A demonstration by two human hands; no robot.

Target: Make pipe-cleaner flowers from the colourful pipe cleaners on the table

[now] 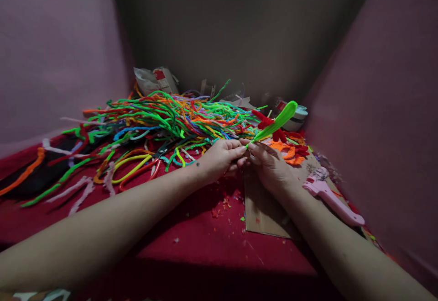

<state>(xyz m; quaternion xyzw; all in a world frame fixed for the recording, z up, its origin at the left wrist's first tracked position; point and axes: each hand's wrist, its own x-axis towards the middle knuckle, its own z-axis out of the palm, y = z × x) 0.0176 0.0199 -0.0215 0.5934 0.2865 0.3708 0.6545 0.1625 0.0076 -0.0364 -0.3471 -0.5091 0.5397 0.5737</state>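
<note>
A bright green pipe cleaner loop (280, 119), shaped like a long narrow leaf, points up and to the right from between my hands. My left hand (226, 157) pinches its thin lower end between thumb and fingers. Close against it, my right hand (270, 161) is closed on the same piece, a little higher up. The fingertips of both hands nearly meet. Behind them lies a large heap of colourful pipe cleaners (178, 113). An orange pipe cleaner shape (290, 154) and a red one (263, 120) rest just beyond my right hand.
Scissors with yellow and red handles (155, 169) lie left of my hands. Cardboard (267, 214) sits under my right forearm, with a pink-handled tool (337, 198) to its right. Fuzz scraps dot the red cloth (198, 237). A plastic package (155, 79) stands at the back, near the walls.
</note>
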